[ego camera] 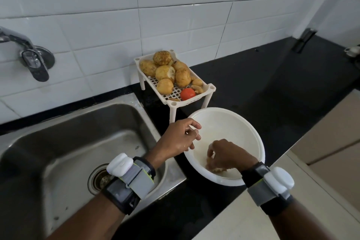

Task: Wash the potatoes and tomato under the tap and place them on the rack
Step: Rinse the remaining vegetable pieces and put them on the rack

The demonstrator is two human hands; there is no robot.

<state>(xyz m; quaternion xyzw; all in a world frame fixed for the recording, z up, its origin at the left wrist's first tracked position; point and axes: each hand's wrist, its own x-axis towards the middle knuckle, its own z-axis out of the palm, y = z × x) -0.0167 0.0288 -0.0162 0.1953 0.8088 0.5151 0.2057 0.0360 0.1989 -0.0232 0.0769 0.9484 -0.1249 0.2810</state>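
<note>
Soft, even light, bright on the white tiled wall (175, 6) at 12 o'clock, with a pale sheen on the black countertop (272, 84) toward 2 o'clock. The sink (58, 142) basin is dim at 8 o'clock. Wide-angle distortion bends the tile lines near the edges, and the tap (29, 52) at 9 o'clock and the bottom edge look soft.

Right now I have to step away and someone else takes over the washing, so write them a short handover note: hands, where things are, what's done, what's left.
Left hand: at the white bowl's rim; whether it grips is unclear.
Right hand: inside the bowl, fingers curled round a small potato.
Rack: on the counter beside the sink, holding several potatoes and the tomato.
Done: those are racked.
Left: wash the bowl's contents under the tap (no stream visible), then rack them.
</note>
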